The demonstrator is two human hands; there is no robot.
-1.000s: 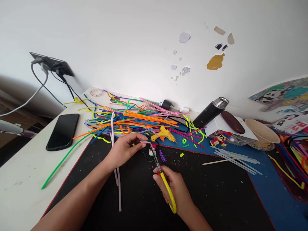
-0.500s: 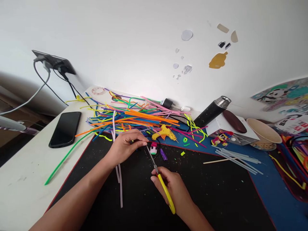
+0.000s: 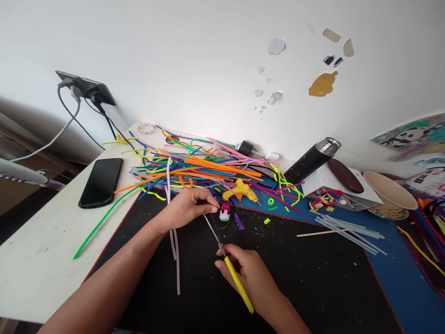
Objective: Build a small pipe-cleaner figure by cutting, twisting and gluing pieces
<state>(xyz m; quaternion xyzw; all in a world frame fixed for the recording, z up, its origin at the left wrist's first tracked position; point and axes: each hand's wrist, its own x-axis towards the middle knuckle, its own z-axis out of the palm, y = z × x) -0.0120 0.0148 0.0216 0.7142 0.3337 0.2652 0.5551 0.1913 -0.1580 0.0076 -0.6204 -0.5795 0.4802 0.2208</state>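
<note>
My right hand [image 3: 248, 269] is closed round the yellow handle of a pair of scissors [image 3: 233, 277], whose narrow blades point up and left. The blade tips reach just below my left hand [image 3: 189, 208], which is pinched, thumb against finger. Something small and dark shows at its fingertips, too small to name. Just right of the pinch lies a small pink, white and black figure head [image 3: 224, 213] with a purple bent piece [image 3: 239, 221] beside it. Lilac pipe cleaners [image 3: 177, 264] run under my left wrist onto the black mat [image 3: 295, 287].
A heap of coloured pipe cleaners [image 3: 208, 169] lies behind my hands, with a yellow glue gun [image 3: 243, 191] at its front. Phone [image 3: 101, 183] at left; black flask [image 3: 309, 162], white box [image 3: 361, 197], small figure [image 3: 325, 200] and glue sticks [image 3: 351, 232] at right.
The scissor tips have shifted left, from my left fingertips to beneath the hand. My left fingertips have moved slightly right, nearer the figure head. The whole view has shifted a little.
</note>
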